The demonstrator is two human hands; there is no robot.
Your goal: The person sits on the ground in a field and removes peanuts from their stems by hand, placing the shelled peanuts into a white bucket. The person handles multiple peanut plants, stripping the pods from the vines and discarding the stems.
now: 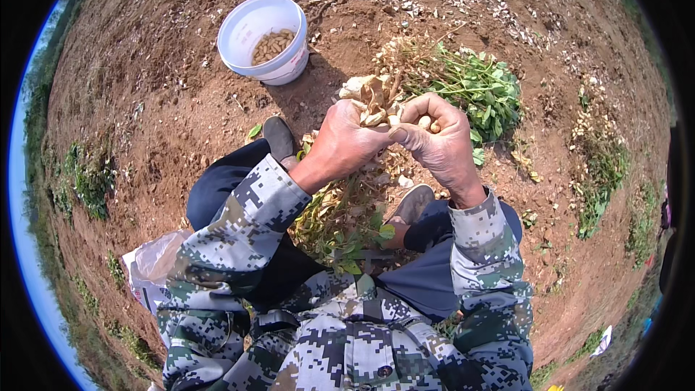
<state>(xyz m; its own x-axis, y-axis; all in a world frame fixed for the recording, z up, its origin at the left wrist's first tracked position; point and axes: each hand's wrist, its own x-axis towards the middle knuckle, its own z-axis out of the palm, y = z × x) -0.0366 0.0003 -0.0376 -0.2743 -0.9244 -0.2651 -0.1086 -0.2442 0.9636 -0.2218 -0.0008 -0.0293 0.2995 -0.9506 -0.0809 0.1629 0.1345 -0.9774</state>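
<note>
My left hand (pixel 347 138) is closed around a clump of peanut pods with withered brown plant matter (pixel 374 95), raised above the ground between my feet. My right hand (pixel 448 144) meets it, thumb and forefinger pinched at a pale pod (pixel 394 119) by the clump. A few loose peanuts (pixel 425 122) rest inside the curled fingers of that right hand. Whether the pinched pod is still joined to the clump, I cannot tell. Below both hands, pulled peanut plants (pixel 342 222) with green and yellowing leaves lie between my legs.
Ahead to the left stands a white plastic bucket (pixel 262 38) partly filled with peanuts. A heap of uprooted peanut plants (pixel 472 84) lies just beyond my right hand. More plants with pods (pixel 597 157) lie farther right. A whitish sack (pixel 155 266) is beside my left side.
</note>
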